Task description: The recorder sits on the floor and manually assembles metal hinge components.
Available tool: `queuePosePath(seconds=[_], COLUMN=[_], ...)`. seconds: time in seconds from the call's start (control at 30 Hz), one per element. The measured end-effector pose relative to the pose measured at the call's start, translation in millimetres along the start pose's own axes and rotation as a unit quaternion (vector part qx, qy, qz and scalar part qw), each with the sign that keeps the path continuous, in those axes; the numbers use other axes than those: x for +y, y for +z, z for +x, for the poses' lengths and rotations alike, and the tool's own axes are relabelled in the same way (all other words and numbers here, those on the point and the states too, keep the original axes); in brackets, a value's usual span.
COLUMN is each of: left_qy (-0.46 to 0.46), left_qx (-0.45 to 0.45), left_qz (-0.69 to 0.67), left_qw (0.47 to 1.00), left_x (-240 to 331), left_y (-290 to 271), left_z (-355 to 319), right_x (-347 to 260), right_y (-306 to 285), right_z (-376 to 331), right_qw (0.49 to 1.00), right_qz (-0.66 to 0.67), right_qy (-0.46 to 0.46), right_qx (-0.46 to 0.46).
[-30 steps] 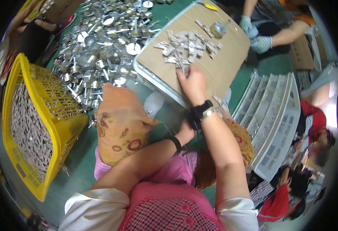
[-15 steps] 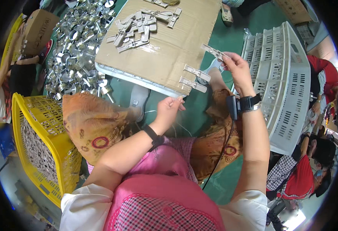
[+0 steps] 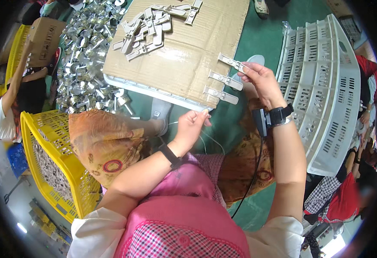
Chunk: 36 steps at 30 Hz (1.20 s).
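Pinching a flat grey metal bracket (image 3: 231, 62) at the cardboard sheet's (image 3: 184, 51) right edge, the right hand (image 3: 260, 79) held something apparently light and stiff, best gripped by its end; the left hand (image 3: 192, 125) pinched thin wire (image 3: 207, 139).

Flat grey metal bracket (image 3: 231, 62) lying at the cardboard's (image 3: 184, 60) right edge.

A brown cardboard box (image 3: 45, 38) with dark printing on its side stands at the upper left, held up by another person beside the yellow basket (image 3: 46, 163). No signs or screens are in view.
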State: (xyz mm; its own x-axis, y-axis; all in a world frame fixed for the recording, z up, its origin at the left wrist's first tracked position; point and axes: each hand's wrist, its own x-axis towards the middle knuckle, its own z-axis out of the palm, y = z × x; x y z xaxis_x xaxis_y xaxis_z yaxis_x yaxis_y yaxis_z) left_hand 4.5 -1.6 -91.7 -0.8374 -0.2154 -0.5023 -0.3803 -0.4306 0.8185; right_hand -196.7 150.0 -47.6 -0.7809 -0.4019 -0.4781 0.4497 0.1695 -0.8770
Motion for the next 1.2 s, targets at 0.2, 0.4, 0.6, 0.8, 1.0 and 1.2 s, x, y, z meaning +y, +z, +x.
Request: queuePosePath(seconds=[0.2, 0.4, 0.6, 0.8, 1.0, 1.2], left_qy=[-0.009, -0.001, -0.011, -0.008, -0.007, -0.004], left_qx=[-0.002, 0.002, 0.001, 0.003, 0.0, 0.001], left_qz=[0.007, -0.001, -0.011, -0.011, -0.005, -0.001], left_qw=[1.0, 1.0, 1.0, 1.0, 1.0, 1.0], left_x=[2.1, 1.3, 3.9, 4.7, 1.0, 3.1], left_y=[-1.7, -0.6, 0.4, 1.4, -1.0, -1.0], left_z=[-0.9, -0.6, -1.5, -1.6, -1.1, -1.5], right_x=[2.8, 7.7, 7.3, 7.7, 7.4, 1.3], right_y=[6.8, 6.8, 8.1, 5.7, 7.0, 5.6], right_z=[-0.4, 4.3, 5.9, 6.3, 5.3, 2.3], right_qw=[1.0, 0.999, 1.0, 0.999, 0.999, 0.998], right_qz=[0.022, 0.029, 0.017, 0.018, 0.03, 0.056], right_qy=[0.017, 0.024, 0.023, 0.026, 0.033, 0.026], right_qx=[-0.008, -0.004, -0.009, -0.01, -0.011, -0.025])
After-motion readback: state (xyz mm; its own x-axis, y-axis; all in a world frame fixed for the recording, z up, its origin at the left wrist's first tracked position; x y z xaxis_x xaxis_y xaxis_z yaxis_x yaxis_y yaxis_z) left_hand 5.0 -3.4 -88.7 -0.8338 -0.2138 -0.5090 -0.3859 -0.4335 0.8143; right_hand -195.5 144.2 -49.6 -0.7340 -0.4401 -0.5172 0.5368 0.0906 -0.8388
